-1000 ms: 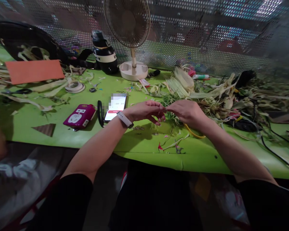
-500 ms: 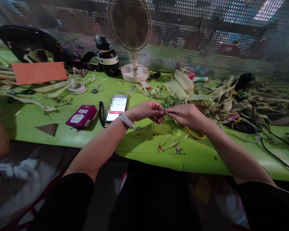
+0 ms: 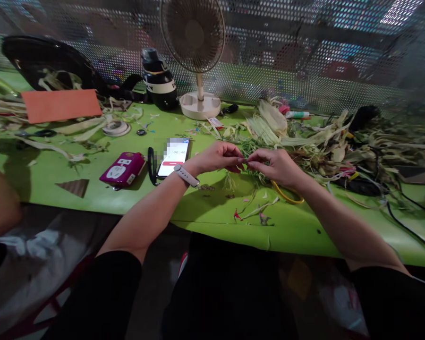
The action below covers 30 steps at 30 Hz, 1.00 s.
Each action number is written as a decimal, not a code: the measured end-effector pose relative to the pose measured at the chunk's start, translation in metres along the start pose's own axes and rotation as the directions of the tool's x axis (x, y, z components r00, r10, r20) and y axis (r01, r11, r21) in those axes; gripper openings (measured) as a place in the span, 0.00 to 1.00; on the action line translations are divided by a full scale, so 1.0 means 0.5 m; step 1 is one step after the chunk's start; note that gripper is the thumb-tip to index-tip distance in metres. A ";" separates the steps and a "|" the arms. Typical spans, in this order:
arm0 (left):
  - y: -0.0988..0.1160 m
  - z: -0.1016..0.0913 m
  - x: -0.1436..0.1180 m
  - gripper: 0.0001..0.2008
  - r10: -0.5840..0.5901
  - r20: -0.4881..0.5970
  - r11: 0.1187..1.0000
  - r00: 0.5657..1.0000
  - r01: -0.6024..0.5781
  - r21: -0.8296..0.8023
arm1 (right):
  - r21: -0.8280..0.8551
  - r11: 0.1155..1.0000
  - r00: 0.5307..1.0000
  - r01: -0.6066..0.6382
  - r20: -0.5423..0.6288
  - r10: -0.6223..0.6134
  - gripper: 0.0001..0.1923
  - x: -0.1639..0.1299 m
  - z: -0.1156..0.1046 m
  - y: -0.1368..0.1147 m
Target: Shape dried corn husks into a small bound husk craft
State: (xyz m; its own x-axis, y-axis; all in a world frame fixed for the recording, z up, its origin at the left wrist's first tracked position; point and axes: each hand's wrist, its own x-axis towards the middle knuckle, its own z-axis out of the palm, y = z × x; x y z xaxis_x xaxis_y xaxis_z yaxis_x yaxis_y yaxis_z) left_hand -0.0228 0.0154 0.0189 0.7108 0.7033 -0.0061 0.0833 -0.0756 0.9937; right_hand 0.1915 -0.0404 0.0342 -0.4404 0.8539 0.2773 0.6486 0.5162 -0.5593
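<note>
Both of your hands meet fingertip to fingertip above the green worktop [image 3: 49, 165], and between them you pinch a thin green strand [image 3: 246, 162], so slight that only a short bit shows at the point where the fingers touch. Your left hand [image 3: 217, 158] has thumb and forefinger pressed on the strand's left end, the other fingers curled under; a pale watch [image 3: 185, 175] sits on that wrist. Your right hand [image 3: 274, 166] closes on the strand's right end in the same way, knuckles up. The strand hangs just over a tuft of green blades [image 3: 250, 146] lying on the worktop. Under your right wrist lies a yellow loop [image 3: 286, 196], and nearer to you a few small pink and green scraps [image 3: 250, 215]. Left of your left wrist are a phone [image 3: 173, 156] with its screen lit and a magenta case [image 3: 123, 168]. To the right and farther off spreads a heap of dry husks [image 3: 326, 141]. At the far edge stands a small fan [image 3: 196, 52].
</note>
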 end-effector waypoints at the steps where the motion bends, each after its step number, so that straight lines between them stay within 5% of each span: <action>1: 0.002 -0.005 0.000 0.11 0.021 -0.048 0.999 0.999 -0.019 0.050 | 0.025 1.000 1.000 -0.016 -0.007 0.016 0.09 0.001 0.000 0.001; 3: 0.002 -0.021 0.000 0.13 0.066 -0.204 0.981 0.977 -0.026 0.193 | 0.068 0.997 0.999 -0.034 -0.028 0.035 0.09 0.004 0.000 0.006; 6: -0.008 -0.050 0.006 0.17 0.055 -0.393 0.820 0.918 0.183 0.542 | 0.105 0.992 0.996 -0.064 -0.061 0.071 0.09 0.007 -0.002 0.014; 9: -0.027 -0.073 0.014 0.19 -0.109 -0.333 0.661 0.936 0.319 0.679 | 0.118 0.990 0.993 -0.082 -0.080 0.092 0.09 0.010 -0.002 0.019; 14: -0.063 -0.077 0.029 0.18 -0.120 -0.146 0.721 0.982 0.187 0.667 | 0.146 0.985 0.991 -0.091 -0.079 0.104 0.08 0.012 0.005 0.024; 21: -0.078 -0.049 0.032 0.11 0.021 -0.053 0.871 0.998 0.007 0.490 | 0.227 0.964 0.987 -0.139 -0.048 0.154 0.08 0.018 0.019 0.048; 25: -0.078 -0.032 0.030 0.13 0.026 -0.014 0.987 1.000 -0.024 0.159 | 0.267 0.953 0.986 -0.144 -0.048 0.163 0.09 0.020 0.022 0.051; 30: -0.074 -0.007 0.025 0.18 -0.031 0.023 0.980 0.999 0.035 -0.194 | 0.249 0.964 0.986 -0.090 -0.113 0.121 0.10 0.020 0.019 0.046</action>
State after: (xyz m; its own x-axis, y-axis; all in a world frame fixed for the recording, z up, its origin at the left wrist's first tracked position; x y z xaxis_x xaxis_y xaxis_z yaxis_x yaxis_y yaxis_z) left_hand -0.0192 0.0293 -0.0175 0.7238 0.6889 -0.0392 -0.0295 0.0876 0.9957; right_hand 0.1963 -0.0207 0.0164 -0.2856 0.9122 0.2939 0.5105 0.4043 -0.7589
